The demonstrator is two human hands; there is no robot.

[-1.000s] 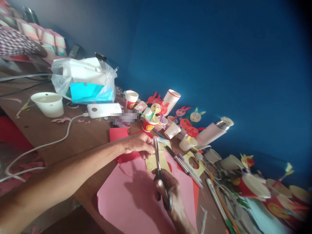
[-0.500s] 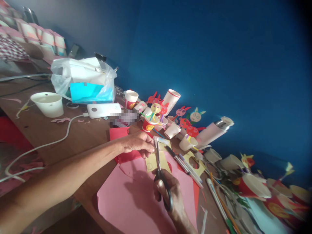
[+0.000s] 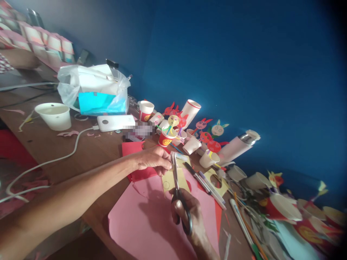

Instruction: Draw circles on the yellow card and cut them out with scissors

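Note:
My left hand (image 3: 154, 160) reaches across the table and pinches the top edge of a small yellow paper piece (image 3: 170, 181). My right hand (image 3: 189, 216) grips the black handles of a pair of scissors (image 3: 177, 187), whose blades point up through the yellow paper toward my left fingers. Both hands are over a large pink paper sheet (image 3: 151, 224) lying on the wooden table (image 3: 48, 144). A red paper sheet (image 3: 132, 148) lies under my left hand.
Decorated paper cups and paper animal faces (image 3: 189, 130) crowd the wall side. Pens (image 3: 203, 180) lie right of the scissors. A white bowl (image 3: 54, 115), a plastic bag with boxes (image 3: 93, 90), a white power bank (image 3: 115, 122) with cable and a steel flask (image 3: 238, 144) stand around.
My hands and the scissors stay almost still. At the far left a patterned sleeve has drawn back out of view.

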